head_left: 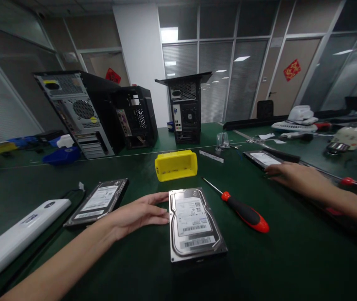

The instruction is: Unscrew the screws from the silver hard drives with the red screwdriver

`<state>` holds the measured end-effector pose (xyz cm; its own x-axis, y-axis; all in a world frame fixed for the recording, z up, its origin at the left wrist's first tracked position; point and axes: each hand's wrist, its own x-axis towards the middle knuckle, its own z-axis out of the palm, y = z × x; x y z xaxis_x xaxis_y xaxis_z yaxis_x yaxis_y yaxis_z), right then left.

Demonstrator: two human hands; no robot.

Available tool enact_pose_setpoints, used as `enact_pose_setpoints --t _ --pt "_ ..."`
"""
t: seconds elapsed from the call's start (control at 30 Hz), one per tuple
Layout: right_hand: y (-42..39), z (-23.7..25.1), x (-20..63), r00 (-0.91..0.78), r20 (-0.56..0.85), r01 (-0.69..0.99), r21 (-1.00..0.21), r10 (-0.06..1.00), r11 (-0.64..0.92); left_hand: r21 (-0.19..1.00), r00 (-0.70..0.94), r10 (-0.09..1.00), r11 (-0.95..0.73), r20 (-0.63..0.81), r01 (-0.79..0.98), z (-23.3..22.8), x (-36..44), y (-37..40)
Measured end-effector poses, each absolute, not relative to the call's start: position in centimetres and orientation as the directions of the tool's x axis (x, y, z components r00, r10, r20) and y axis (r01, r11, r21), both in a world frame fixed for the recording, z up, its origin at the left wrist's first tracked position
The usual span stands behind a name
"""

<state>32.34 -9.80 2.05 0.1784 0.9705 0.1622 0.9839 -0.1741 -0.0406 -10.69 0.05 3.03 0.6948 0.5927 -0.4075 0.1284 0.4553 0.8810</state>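
Lengthwise, the central hard drive (194,221) points away across the bench (128,267); the left hand (149,211), loosely open, touches its left edge; whether the right hand (294,177) grips the farther drive (261,158) is unclear.

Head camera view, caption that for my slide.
Left hand at the central hard drive, right hand at the rightmost drive, screwdriver between them.

3 hard drives (194,221), 3 computer cases (183,110), 2 red door decorations (292,70).
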Motion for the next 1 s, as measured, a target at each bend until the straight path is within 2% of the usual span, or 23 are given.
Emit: enact_pose_setpoints --t 0.13,0.4,0.57,0.67,0.8,0.87,0.93,1.0 --pt "-9.3 1.2 32.1 0.199 0.174 0.98 -0.003 0.965 -0.201 0.838 0.659 0.597 0.538 -0.457 0.093 3.5 -10.5 -0.7" --pt "-9.1 0.3 31.2 0.204 0.206 0.977 0.024 0.957 -0.213 0.836 0.645 0.621 0.546 -0.446 0.053 3.9 -11.3 -1.5" --pt "-9.4 0.4 30.0 0.217 0.213 0.974 0.009 0.953 -0.224 0.826 0.608 0.642 0.562 -0.466 0.04 4.5 -11.3 -2.3" --pt "-9.5 0.8 29.2 0.221 0.212 0.975 -0.041 0.952 -0.217 0.834 0.636 0.629 0.55 -0.448 0.043 4.6 -11.2 -2.6" --pt "-9.6 2.3 28.0 0.174 0.194 0.971 -0.198 0.965 -0.135 0.872 0.7 0.599 0.486 -0.388 0.067 4.1 -11.0 -2.4" --pt "-9.9 3.3 26.8 0.144 0.137 0.922 -0.379 0.98 -0.082 0.891 0.698 0.607 0.443 -0.381 0.102 3.8 -10.9 -2.1" --pt "-10.4 4.2 25.2 0.149 0.028 0.736 -0.671 0.988 -0.092 0.905 0.665 0.637 0.399 -0.39 0.149 3.7 -10.7 -1.8" --pt "-11.0 4.6 23.3 0.134 -0.061 0.565 -0.816 0.989 -0.127 0.914 0.625 0.672 0.356 -0.397 0.197 3.6 -10.5 -1.7"
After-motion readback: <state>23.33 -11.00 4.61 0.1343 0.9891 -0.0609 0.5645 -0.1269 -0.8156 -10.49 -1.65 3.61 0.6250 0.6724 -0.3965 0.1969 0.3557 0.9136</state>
